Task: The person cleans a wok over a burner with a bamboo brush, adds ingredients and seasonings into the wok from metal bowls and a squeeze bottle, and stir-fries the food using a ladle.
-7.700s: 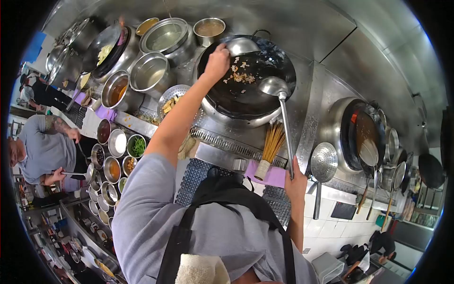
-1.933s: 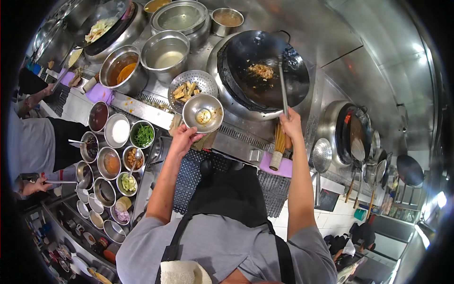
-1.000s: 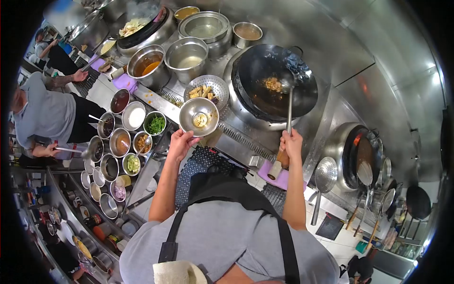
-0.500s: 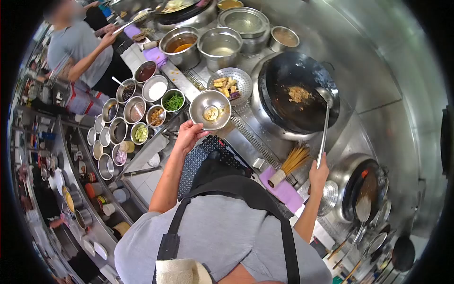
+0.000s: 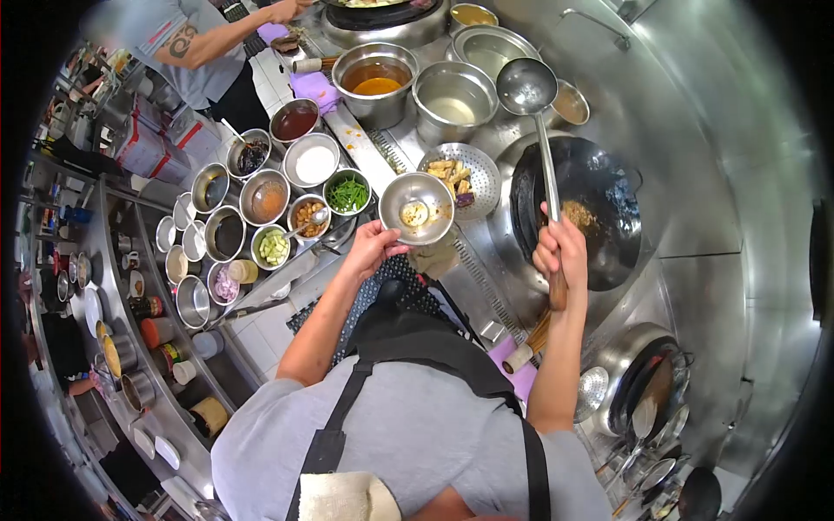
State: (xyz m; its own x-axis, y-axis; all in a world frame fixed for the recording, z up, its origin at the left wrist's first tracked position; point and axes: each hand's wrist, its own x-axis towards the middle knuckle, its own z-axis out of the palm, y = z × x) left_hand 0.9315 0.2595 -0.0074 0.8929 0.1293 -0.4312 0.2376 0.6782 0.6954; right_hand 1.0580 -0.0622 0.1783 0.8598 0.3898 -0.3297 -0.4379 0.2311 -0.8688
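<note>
My left hand (image 5: 375,248) is closed on the rim of a small steel bowl (image 5: 439,227) with brownish residue in its bottom. My right hand (image 5: 561,249) grips the wooden handle of a long ladle (image 5: 527,87), whose bowl is raised by the steel pots at the back. Below that handle sits a black wok (image 5: 612,260), with a small heap of browned minced food (image 5: 577,214) in it. A perforated strainer (image 5: 488,178) holding fried eggplant pieces (image 5: 453,180) rests between the bowl and the wok.
Pots of orange liquid (image 5: 376,87) and clear liquid (image 5: 453,111) stand at the back. Left are seasoning containers, including chopped greens (image 5: 348,194) and white powder (image 5: 314,162). A bamboo brush (image 5: 519,357) lies near my right forearm. A second wok (image 5: 653,382) stands at right. Another person (image 5: 195,52) works at upper left.
My right hand has lifted the ladle out of the wok and swung its bowl up and left, toward the back pots. My left hand still holds the bowl. The view has shifted somewhat.
</note>
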